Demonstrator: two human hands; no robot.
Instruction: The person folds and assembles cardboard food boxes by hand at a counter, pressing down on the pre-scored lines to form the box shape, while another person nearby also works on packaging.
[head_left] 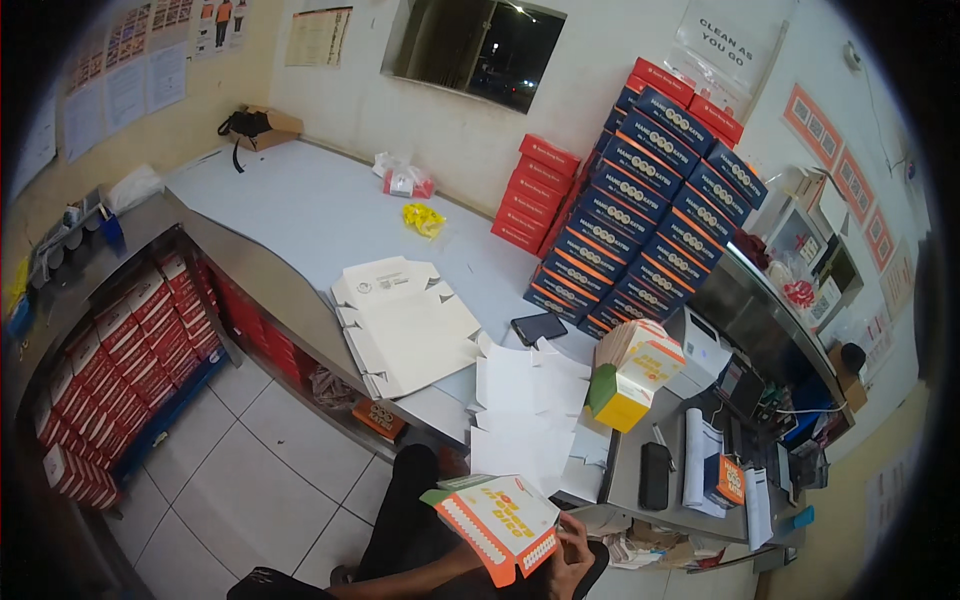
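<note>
A partly folded cardboard box, white with yellow lettering and orange and green flaps, is above my lap at the table's near edge. My right hand grips its right corner, fingers bent round the edge. From the lower edge my left forearm reaches under the box, and the box hides that hand's fingers. Just beyond lie flat white box blanks, spread on the table. To their left is a pile of cream box blanks with notched edges. On the right stands a stack of white, orange and yellow cartons.
Tall stacks of navy boxes and red boxes stand against the wall. A phone lies before them. A yellow plastic bag sits farther back. At right are a white printer and a black case. Red boxes fill the left shelf.
</note>
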